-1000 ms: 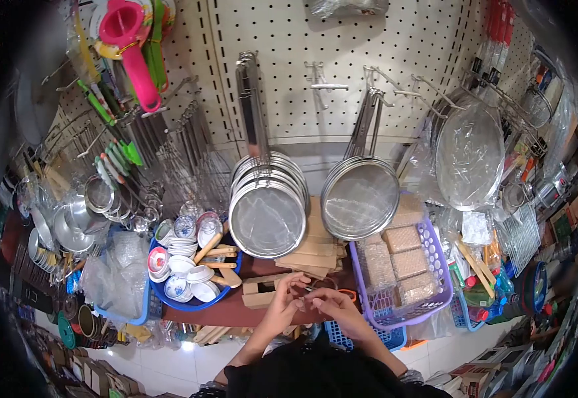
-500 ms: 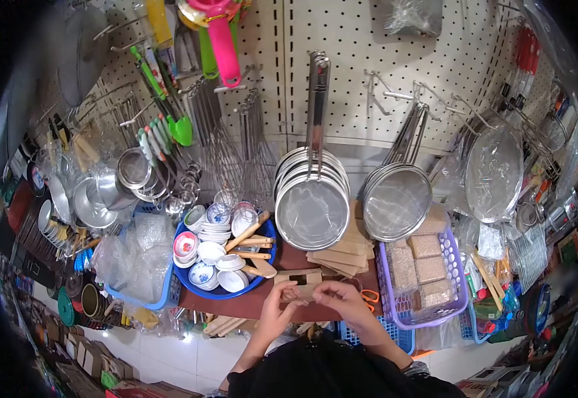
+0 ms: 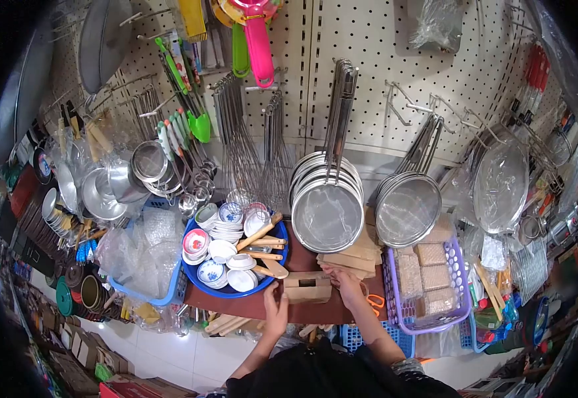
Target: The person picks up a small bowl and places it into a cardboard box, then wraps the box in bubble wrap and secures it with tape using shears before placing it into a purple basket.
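Your two hands are at a small brown box (image 3: pixel 307 288) on the red shelf (image 3: pixel 249 306).
From the left comes the blue basin (image 3: pixel 217 292) of bowls, then your left hand (image 3: pixel 276 306) touching the box's left side. The box stands just beside the basin. Your right hand (image 3: pixel 344 282) rests at its right edge, near the purple basket (image 3: pixel 428 325). The hands are too small in this view, so I cannot tell if the fingers grip.

No legible text or labels anywhere.

A: What is logged?
B: Small brown box (image 3: pixel 307 286), cardboard-like; a dark rectangular slot is seen on its front.
A: Pose, place?
B: Stood upright, closed, at the front edge of the dark red shelf (image 3: pixel 236 306).
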`<action>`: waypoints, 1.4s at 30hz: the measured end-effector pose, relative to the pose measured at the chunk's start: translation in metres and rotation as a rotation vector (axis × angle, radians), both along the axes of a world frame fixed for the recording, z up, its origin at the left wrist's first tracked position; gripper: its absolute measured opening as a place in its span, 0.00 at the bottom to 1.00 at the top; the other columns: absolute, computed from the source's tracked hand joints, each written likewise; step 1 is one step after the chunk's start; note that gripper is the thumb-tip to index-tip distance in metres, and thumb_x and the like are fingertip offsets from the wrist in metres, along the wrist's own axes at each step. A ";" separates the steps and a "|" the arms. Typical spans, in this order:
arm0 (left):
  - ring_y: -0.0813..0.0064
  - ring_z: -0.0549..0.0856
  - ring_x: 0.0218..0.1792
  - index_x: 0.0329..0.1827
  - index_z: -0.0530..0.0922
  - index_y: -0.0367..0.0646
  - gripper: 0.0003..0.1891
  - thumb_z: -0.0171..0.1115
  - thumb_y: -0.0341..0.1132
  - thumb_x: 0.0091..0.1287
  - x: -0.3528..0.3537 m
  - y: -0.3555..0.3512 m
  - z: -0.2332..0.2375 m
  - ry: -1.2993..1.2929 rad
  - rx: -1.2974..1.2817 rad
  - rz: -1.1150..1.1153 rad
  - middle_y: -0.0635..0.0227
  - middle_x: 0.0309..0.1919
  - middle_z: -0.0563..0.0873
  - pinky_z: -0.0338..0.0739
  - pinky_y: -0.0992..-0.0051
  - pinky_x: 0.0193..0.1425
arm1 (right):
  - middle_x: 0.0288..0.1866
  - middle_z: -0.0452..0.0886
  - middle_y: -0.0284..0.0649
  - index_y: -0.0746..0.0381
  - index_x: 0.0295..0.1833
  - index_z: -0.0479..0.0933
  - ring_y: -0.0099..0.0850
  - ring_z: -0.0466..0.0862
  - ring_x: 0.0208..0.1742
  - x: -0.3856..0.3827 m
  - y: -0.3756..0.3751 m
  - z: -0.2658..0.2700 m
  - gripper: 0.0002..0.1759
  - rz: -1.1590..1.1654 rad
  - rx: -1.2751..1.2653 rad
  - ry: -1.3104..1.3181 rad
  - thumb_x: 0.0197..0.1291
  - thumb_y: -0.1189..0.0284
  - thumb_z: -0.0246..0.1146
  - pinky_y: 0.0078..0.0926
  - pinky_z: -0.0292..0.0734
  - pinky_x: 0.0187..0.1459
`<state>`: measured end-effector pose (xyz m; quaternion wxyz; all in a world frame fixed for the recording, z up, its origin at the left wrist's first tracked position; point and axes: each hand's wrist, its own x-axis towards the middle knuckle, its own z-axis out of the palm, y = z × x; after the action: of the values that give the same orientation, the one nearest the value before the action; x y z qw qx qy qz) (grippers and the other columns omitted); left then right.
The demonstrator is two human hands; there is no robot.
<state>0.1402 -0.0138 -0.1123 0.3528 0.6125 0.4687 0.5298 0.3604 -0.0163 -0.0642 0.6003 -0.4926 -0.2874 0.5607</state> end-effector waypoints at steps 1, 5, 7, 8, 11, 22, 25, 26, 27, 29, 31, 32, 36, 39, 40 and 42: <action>0.58 0.74 0.61 0.71 0.57 0.33 0.29 0.56 0.34 0.72 0.001 0.005 -0.002 -0.048 -0.065 -0.128 0.49 0.62 0.70 0.66 0.68 0.67 | 0.59 0.81 0.42 0.64 0.41 0.80 0.32 0.75 0.62 -0.003 -0.001 0.002 0.13 0.012 0.004 -0.010 0.68 0.70 0.51 0.30 0.61 0.66; 0.58 0.71 0.67 0.73 0.54 0.31 0.33 0.58 0.34 0.70 0.010 -0.004 0.029 0.013 -0.212 -0.213 0.45 0.67 0.67 0.66 0.66 0.68 | 0.60 0.80 0.47 0.66 0.40 0.80 0.35 0.75 0.64 -0.011 -0.012 0.002 0.14 0.007 0.056 0.020 0.68 0.72 0.49 0.33 0.61 0.69; 0.58 0.71 0.67 0.73 0.55 0.31 0.33 0.59 0.32 0.70 0.008 -0.007 0.028 0.023 -0.142 -0.218 0.44 0.67 0.68 0.66 0.66 0.68 | 0.61 0.80 0.44 0.63 0.41 0.80 0.32 0.76 0.64 -0.012 -0.023 0.009 0.14 0.008 0.013 0.038 0.68 0.71 0.48 0.25 0.65 0.57; 0.58 0.71 0.67 0.73 0.55 0.31 0.33 0.59 0.31 0.69 0.009 -0.007 0.027 0.027 -0.104 -0.219 0.44 0.67 0.68 0.66 0.66 0.68 | 0.61 0.80 0.42 0.62 0.42 0.81 0.30 0.76 0.64 -0.012 -0.028 0.015 0.15 0.010 -0.005 0.046 0.68 0.71 0.48 0.21 0.68 0.51; 0.56 0.70 0.68 0.72 0.57 0.32 0.31 0.59 0.28 0.68 0.006 -0.015 0.035 0.012 -0.178 -0.257 0.47 0.68 0.68 0.64 0.67 0.70 | 0.61 0.81 0.41 0.61 0.42 0.81 0.28 0.77 0.61 -0.015 -0.042 0.029 0.15 0.029 -0.084 0.055 0.69 0.70 0.49 0.19 0.67 0.51; 0.53 0.67 0.71 0.69 0.64 0.36 0.27 0.59 0.28 0.67 0.007 -0.015 0.023 0.122 -0.087 -0.258 0.49 0.70 0.67 0.61 0.64 0.72 | 0.50 0.84 0.34 0.63 0.44 0.83 0.24 0.79 0.53 -0.010 -0.035 0.022 0.14 0.123 -0.047 -0.108 0.69 0.70 0.53 0.21 0.68 0.54; 0.52 0.67 0.71 0.70 0.64 0.36 0.27 0.58 0.30 0.68 0.008 -0.017 0.022 0.117 -0.093 -0.255 0.48 0.70 0.67 0.60 0.63 0.73 | 0.48 0.83 0.35 0.65 0.44 0.83 0.27 0.79 0.53 -0.017 -0.026 0.020 0.13 0.201 -0.032 -0.214 0.68 0.71 0.54 0.24 0.68 0.58; 0.52 0.66 0.71 0.70 0.64 0.36 0.27 0.58 0.30 0.68 0.008 -0.018 0.024 0.134 -0.095 -0.256 0.48 0.70 0.67 0.60 0.63 0.73 | 0.48 0.83 0.36 0.65 0.44 0.83 0.27 0.79 0.53 -0.019 -0.022 0.020 0.13 0.229 -0.027 -0.255 0.67 0.71 0.54 0.25 0.68 0.60; 0.52 0.66 0.71 0.70 0.64 0.36 0.27 0.58 0.31 0.68 0.007 -0.018 0.028 0.150 -0.095 -0.258 0.48 0.70 0.67 0.60 0.63 0.73 | 0.48 0.83 0.36 0.65 0.44 0.83 0.27 0.79 0.53 -0.021 -0.019 0.020 0.13 0.251 -0.006 -0.316 0.67 0.71 0.54 0.25 0.68 0.60; 0.52 0.66 0.71 0.70 0.64 0.36 0.27 0.57 0.31 0.69 0.007 -0.018 0.032 0.181 -0.082 -0.258 0.48 0.70 0.67 0.60 0.63 0.73 | 0.48 0.83 0.37 0.65 0.44 0.83 0.27 0.79 0.54 -0.025 -0.014 0.019 0.13 0.291 0.037 -0.439 0.66 0.72 0.54 0.26 0.68 0.60; 0.52 0.67 0.71 0.70 0.64 0.35 0.26 0.56 0.31 0.69 0.006 -0.018 0.032 0.211 -0.062 -0.257 0.48 0.70 0.67 0.60 0.63 0.73 | 0.48 0.82 0.37 0.66 0.44 0.83 0.27 0.79 0.54 -0.031 -0.009 0.017 0.13 0.302 0.047 -0.424 0.66 0.72 0.54 0.26 0.68 0.61; 0.52 0.66 0.71 0.70 0.64 0.35 0.26 0.55 0.31 0.69 0.006 -0.016 0.031 0.204 -0.070 -0.260 0.48 0.70 0.67 0.60 0.63 0.73 | 0.48 0.82 0.38 0.66 0.43 0.83 0.28 0.79 0.54 -0.034 -0.008 0.016 0.13 0.305 0.049 -0.416 0.66 0.72 0.54 0.26 0.68 0.61; 0.52 0.66 0.71 0.69 0.65 0.35 0.24 0.53 0.31 0.70 0.003 -0.014 0.025 0.152 -0.105 -0.288 0.47 0.70 0.67 0.59 0.62 0.73 | 0.49 0.81 0.38 0.66 0.42 0.83 0.29 0.78 0.55 -0.037 -0.002 0.008 0.13 0.326 0.029 -0.342 0.65 0.74 0.52 0.26 0.67 0.62; 0.51 0.66 0.71 0.69 0.66 0.36 0.24 0.53 0.31 0.71 0.000 -0.013 0.026 0.149 -0.100 -0.302 0.48 0.70 0.67 0.59 0.62 0.73 | 0.49 0.80 0.39 0.66 0.41 0.83 0.29 0.78 0.55 -0.037 -0.001 -0.008 0.13 0.300 0.080 -0.406 0.65 0.74 0.52 0.27 0.68 0.62; 0.51 0.67 0.71 0.69 0.67 0.37 0.23 0.53 0.31 0.71 0.000 -0.013 0.026 0.156 -0.095 -0.306 0.49 0.70 0.68 0.59 0.62 0.73 | 0.49 0.80 0.39 0.66 0.41 0.83 0.30 0.78 0.55 -0.037 -0.002 -0.010 0.13 0.295 0.088 -0.409 0.65 0.74 0.52 0.27 0.68 0.62; 0.52 0.69 0.69 0.67 0.68 0.38 0.23 0.56 0.32 0.69 0.001 -0.016 0.026 0.187 -0.049 -0.243 0.51 0.69 0.70 0.61 0.61 0.71 | 0.49 0.80 0.39 0.66 0.41 0.83 0.30 0.78 0.55 -0.036 -0.003 -0.013 0.13 0.285 0.104 -0.415 0.65 0.75 0.53 0.28 0.68 0.62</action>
<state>0.1416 -0.0295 -0.0861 0.3840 0.7025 0.4346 0.4124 0.3242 -0.0193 -0.0774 0.4679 -0.5201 -0.4996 0.5109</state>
